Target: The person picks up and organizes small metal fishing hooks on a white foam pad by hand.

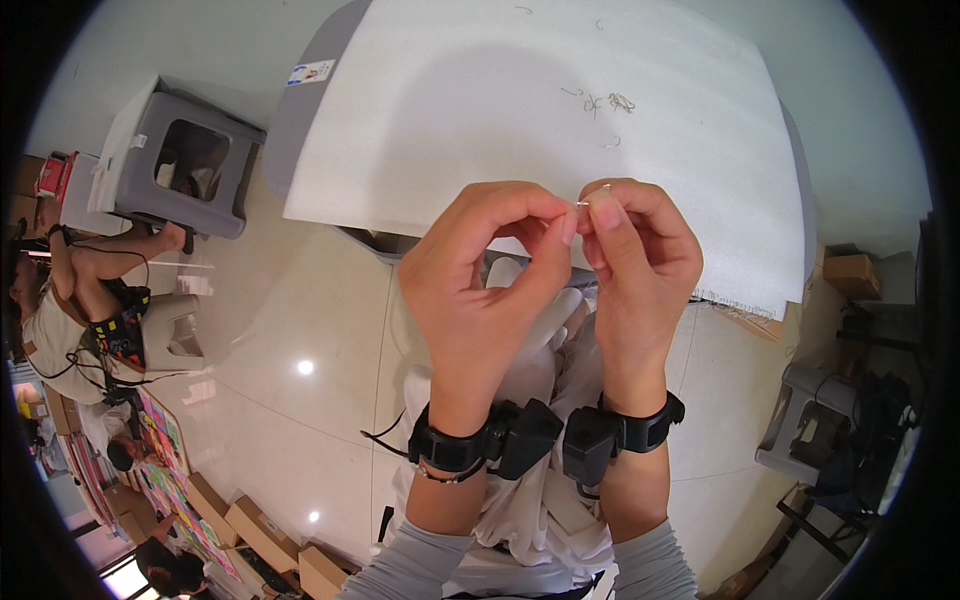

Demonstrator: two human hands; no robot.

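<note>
Both of my hands meet above the near edge of a white cloth [440, 140] spread over a grey table [290, 150]. Thumb and index finger of my left hand [475, 265] pinch one end of a tiny silvery wire piece [583, 203]. My right hand [640, 255] pinches its other end, the thumb on top and the remaining fingers curled under. Its exact kind is too small to tell, and the fingertips cover most of it. Farther back lies a small tangle of thin dark wire pieces [620, 102], with several curved single ones scattered around it.
Left of the table stands a grey stool [240, 190], with a seated person [70, 320] nearby. Another grey stool [800, 425] is at the right, below a cardboard box [852, 276]. More cardboard boxes [262, 535] line the lower left.
</note>
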